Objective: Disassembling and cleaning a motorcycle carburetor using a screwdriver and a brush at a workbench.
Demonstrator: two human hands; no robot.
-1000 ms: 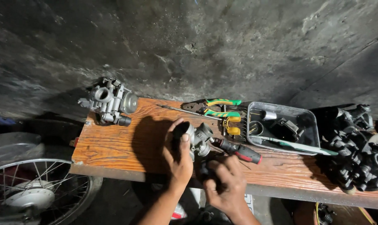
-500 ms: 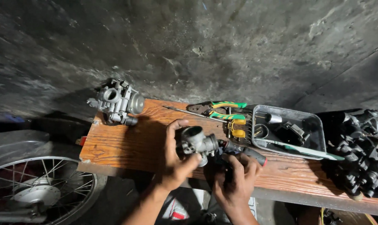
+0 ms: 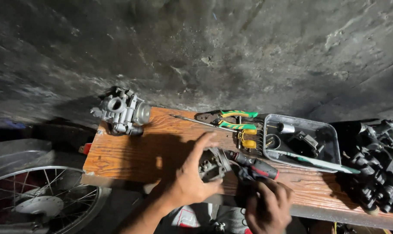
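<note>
My left hand (image 3: 192, 175) holds a small grey metal carburetor (image 3: 211, 165) against the front edge of a wooden bench (image 3: 131, 151); its fingers spread over the part's left side. My right hand (image 3: 268, 206) sits just right of it, lower in view, gripping a dark piece at the carburetor's right side; what that piece is I cannot tell. A red-and-black handled screwdriver (image 3: 255, 164) lies on the bench just above my right hand.
A second grey carburetor (image 3: 123, 112) stands at the bench's back left. Green-handled pliers (image 3: 231, 119) and a yellow part (image 3: 247, 139) lie beside a clear plastic tray (image 3: 330, 141) of small parts. Black engine parts (image 3: 374, 164) crowd the right end. A spoked wheel (image 3: 36, 195) stands lower left.
The carburetor has come down from a raised position to the bench edge, turned under my left hand. My right hand has shifted right and lower. The view has drifted.
</note>
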